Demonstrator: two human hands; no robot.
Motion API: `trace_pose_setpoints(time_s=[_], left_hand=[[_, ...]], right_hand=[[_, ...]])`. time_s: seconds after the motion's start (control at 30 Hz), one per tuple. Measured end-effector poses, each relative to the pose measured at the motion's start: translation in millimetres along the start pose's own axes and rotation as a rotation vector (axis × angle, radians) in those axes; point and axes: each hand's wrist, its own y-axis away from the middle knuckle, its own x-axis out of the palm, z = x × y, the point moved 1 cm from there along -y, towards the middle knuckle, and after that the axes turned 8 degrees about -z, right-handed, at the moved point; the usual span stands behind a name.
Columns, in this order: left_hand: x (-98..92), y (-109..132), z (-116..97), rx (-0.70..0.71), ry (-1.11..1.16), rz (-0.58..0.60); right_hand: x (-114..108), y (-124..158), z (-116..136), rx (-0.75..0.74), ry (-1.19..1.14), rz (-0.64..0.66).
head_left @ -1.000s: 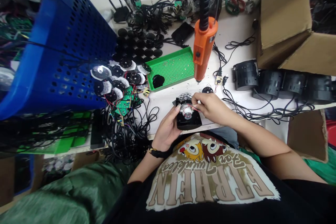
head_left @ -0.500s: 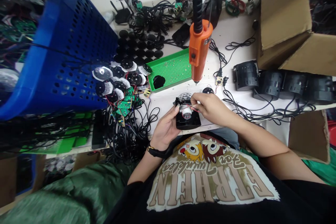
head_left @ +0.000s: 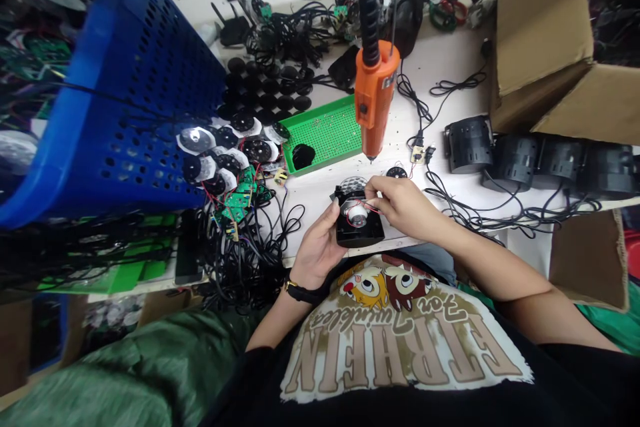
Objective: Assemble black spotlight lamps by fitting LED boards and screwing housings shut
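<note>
Black housing [head_left: 360, 236], one, in left grip [head_left: 319, 247]; right grip [head_left: 401, 203] pinching wires [head_left: 369, 205]; one orange screwdriver [head_left: 376, 97].

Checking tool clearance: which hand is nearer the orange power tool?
Right. In the picture, the right hand is close below the tip of the orange power tool, slightly right; the left hand is farther off, lower and left, at the black case.

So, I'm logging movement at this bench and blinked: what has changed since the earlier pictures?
The hanging orange tool has swung left in view, across the right end of the green tray. I see nothing taken up or let go: the left hand still holds the black housing, and the right hand stays at its red wires.
</note>
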Motion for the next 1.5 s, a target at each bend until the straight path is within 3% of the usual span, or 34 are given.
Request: trace_pose_setpoints(time_s=[0.2,0.47,0.83,0.97,1.1,1.17,1.27,1.37,1.5], left_hand=[[2.2,0.8,-0.9,-0.022,0.016,-0.016],[-1.9,-2.8,2.0,-0.049,0.024,-0.047],[6.3,1.8,2.5,0.024,-0.008,-0.005],[7.2,7.6,3.0,0.246,-0.105,-0.006],[8.1,15.3,4.8,0.429,-0.139,0.012],[7.7,17.5,7.2,0.460,-0.152,0.024],[5.8,19.0,11.1,0.478,-0.144,-0.020],[3.6,20.9,14.1,0.474,-0.129,-0.055],[-0.6,23.5,15.9,0.457,-0.130,-0.008]], right_hand=[[1.9,0.8,-1.2,-0.008,-0.041,-0.071],[2.8,0.8,-1.5,0.012,-0.027,-0.050],[1.9,2.3,-0.3,-0.035,0.053,0.008],[6.4,10.8,-5.5,-0.022,-0.196,-0.056],[16.0,20.6,-15.8,0.210,-0.544,-0.107],[22.0,23.8,-18.1,0.299,-0.677,-0.013],[27.6,26.1,-13.9,0.268,-0.828,0.123],[29.3,27.3,-6.0,0.231,-0.879,0.143],[31.0,29.6,1.1,0.252,-0.863,0.099]])
